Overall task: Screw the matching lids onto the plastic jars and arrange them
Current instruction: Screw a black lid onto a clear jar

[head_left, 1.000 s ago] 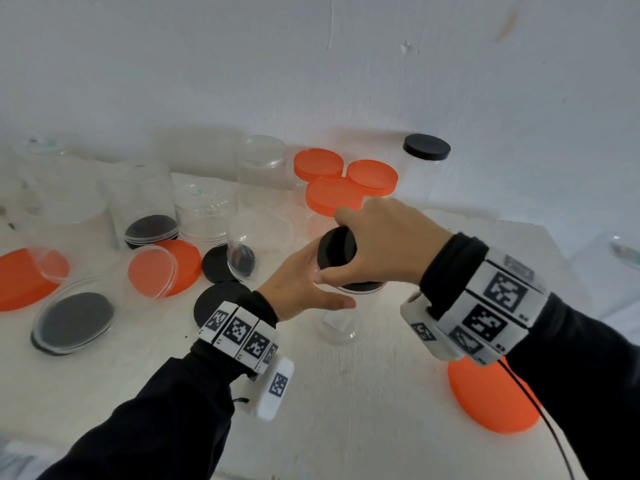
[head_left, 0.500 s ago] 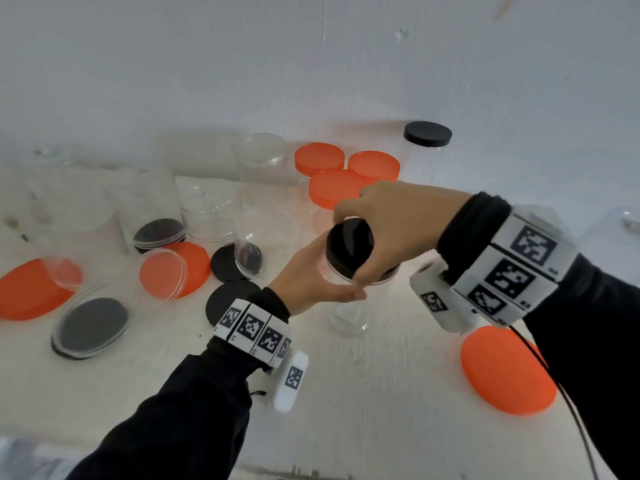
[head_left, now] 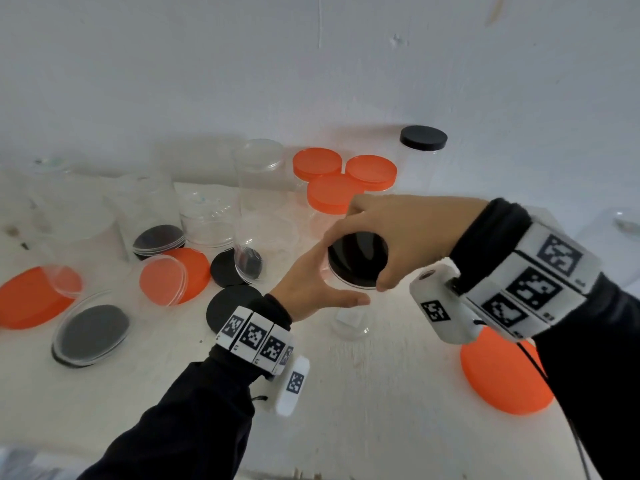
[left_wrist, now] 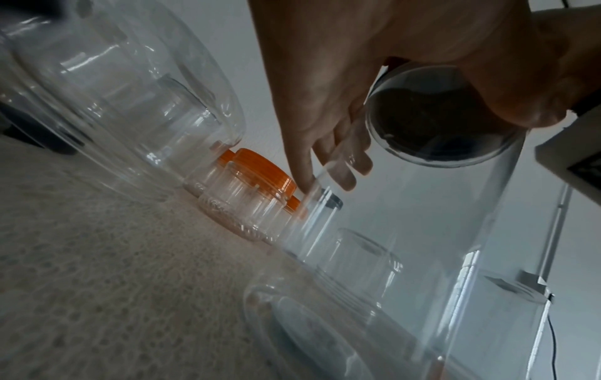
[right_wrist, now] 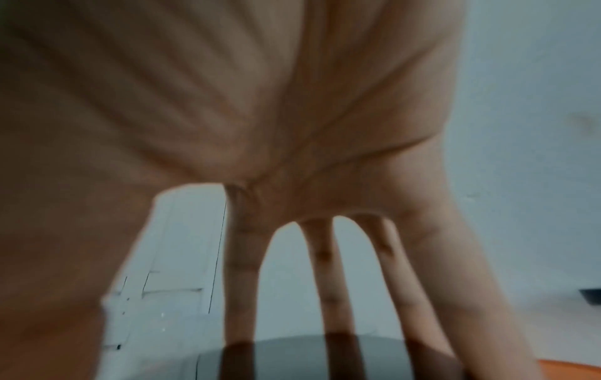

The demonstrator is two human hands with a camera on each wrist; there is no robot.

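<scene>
A tall clear jar stands on the white table at the centre, with a black lid on its mouth. My left hand grips the jar's upper wall, thumb in front, fingers wrapped round the back. My right hand comes from above and grips the lid's rim with thumb and spread fingers. The left wrist view shows the lid's underside through the jar. Whether the lid is fully screwed tight cannot be told.
Three orange-lidded jars and a black-lidded tall jar stand by the wall. Open clear jars crowd the left. Loose black lids lie near my left wrist, and orange lids lie at right and far left.
My right hand has turned on the black lid, its wrist swinging round, so more of the lid's top shows. The left hand keeps its grip on the jar.
</scene>
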